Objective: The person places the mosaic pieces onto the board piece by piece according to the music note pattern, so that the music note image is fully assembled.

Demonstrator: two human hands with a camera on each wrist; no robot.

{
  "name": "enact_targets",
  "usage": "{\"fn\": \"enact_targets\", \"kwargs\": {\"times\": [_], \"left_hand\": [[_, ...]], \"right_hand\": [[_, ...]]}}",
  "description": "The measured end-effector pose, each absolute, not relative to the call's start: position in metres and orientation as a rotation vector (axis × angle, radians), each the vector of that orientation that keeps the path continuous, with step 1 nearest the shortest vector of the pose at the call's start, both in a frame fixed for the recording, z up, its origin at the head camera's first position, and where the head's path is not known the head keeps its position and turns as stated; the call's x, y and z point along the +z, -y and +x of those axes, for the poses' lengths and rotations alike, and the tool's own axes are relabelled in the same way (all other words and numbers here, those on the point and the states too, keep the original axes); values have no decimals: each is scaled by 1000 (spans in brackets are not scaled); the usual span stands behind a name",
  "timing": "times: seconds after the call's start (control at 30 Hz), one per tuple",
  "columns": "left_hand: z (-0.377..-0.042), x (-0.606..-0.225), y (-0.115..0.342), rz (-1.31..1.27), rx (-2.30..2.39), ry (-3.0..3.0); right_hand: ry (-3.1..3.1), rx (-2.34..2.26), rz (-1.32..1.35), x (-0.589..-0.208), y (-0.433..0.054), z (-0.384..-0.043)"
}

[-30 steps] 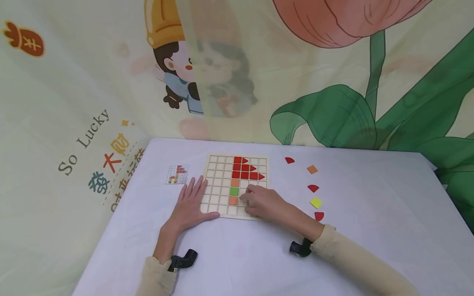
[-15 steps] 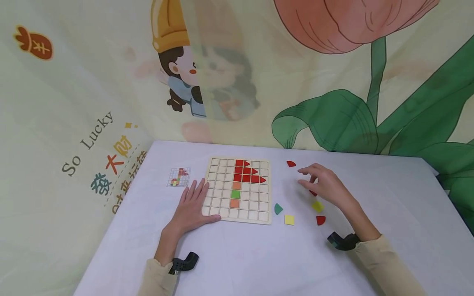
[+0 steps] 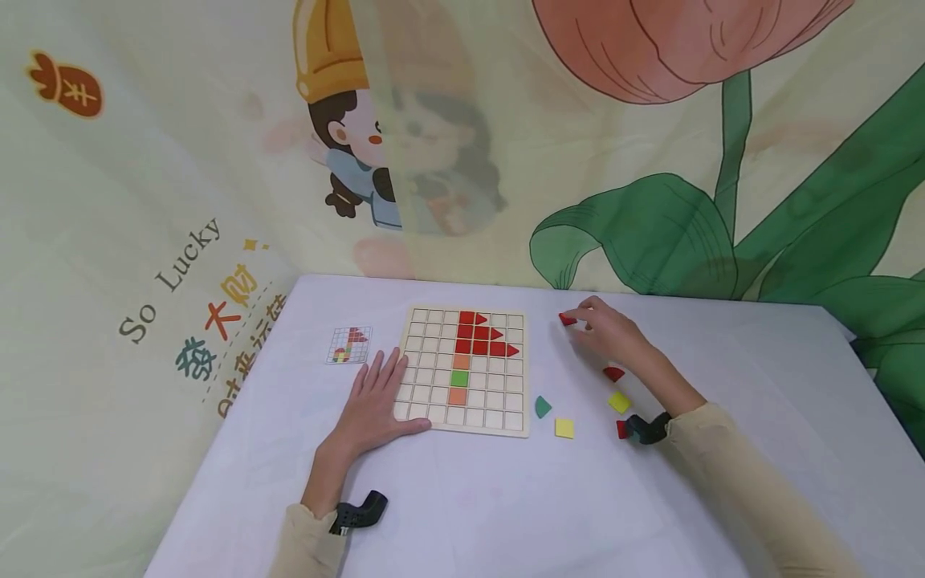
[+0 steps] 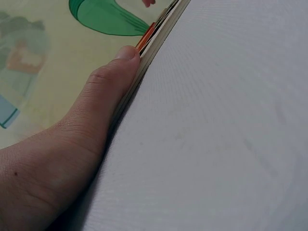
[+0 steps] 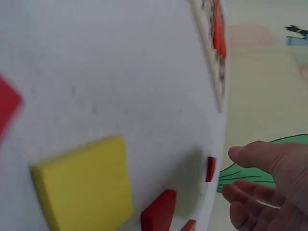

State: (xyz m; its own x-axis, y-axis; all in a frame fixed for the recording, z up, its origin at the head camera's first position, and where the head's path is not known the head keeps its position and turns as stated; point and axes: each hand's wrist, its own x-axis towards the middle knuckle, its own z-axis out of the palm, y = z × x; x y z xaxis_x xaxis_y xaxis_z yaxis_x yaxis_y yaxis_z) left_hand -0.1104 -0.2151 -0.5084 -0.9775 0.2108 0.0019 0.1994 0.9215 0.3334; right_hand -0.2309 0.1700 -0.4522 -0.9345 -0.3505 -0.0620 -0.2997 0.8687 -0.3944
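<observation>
Here's the far red wedge (image 3: 567,319), lying on the white table (image 3: 470,506) beyond the board's right edge, and the right hand (image 3: 610,332) is over it, fingertips right at the piece. On my right wrist feed the thumb and fingers stand well parted with nothing between them; I can't tell whether they touch the wedge. Nearer that forearm I've got another red wedge (image 3: 613,374), a yellow square (image 3: 619,402) and a third red piece (image 3: 622,430), partly behind the black wrist camera (image 3: 647,429). Closer to the board, a green wedge (image 3: 543,407) and a pale yellow square (image 3: 564,428). Over to the grid board (image 3: 509,403): three red rows with pointed ends, then orange, green, orange squares below. The left hand (image 3: 372,403) lies flat, fingers spread along its left edge, thumb at the near edge, gripping nothing. Just beyond those fingers, the pattern card (image 3: 350,345).
</observation>
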Motion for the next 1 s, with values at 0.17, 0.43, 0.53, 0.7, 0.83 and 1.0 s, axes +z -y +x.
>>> {"fn": "enact_targets", "kwargs": {"times": [0.17,0.43,0.53,0.7,0.83,1.0], "left_hand": [[-110,-508,215,327,538,-3037],[-111,-509,216,317,520,-3042],[-111,-508,216,314,518,-3039],[-112,-507,215,314,503,-3033],[-112,-508,215,308,484,-3028],[-112,-508,215,311,472,-3036]], "right_hand": [[-2921,-511,-607,-461,-167,-250],[-2882,-529,-661,-471,-166,-264],[-2875,-555,-670,-474,-167,-266],[-2877,-553,-731,-476,-171,-266],[-2890,-554,-783,-476,-174,-265],[-2913,-556,-811,-476,-175,-264]]}}
